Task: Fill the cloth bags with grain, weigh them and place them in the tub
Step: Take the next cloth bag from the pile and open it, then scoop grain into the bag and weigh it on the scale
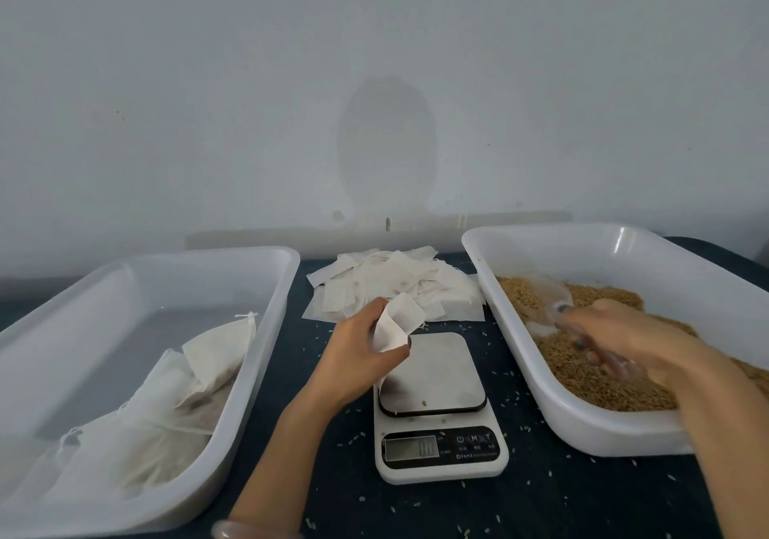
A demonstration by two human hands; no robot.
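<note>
My left hand (358, 351) grips an empty white cloth bag (395, 324) just above the far left corner of the kitchen scale (437, 405), whose display reads zero. My right hand (624, 338) holds a clear plastic scoop (549, 301) down in the brown grain (595, 376) inside the right white tub (582, 426); the hand is blurred. The left white tub (258, 355) holds several filled, tied cloth bags (174, 405). A pile of empty cloth bags (395, 284) lies behind the scale.
Loose grains are scattered over the dark tablecloth (541, 497) around the scale. A pale wall stands close behind the table. A translucent bangle (233, 530) shows at the bottom edge on my left arm.
</note>
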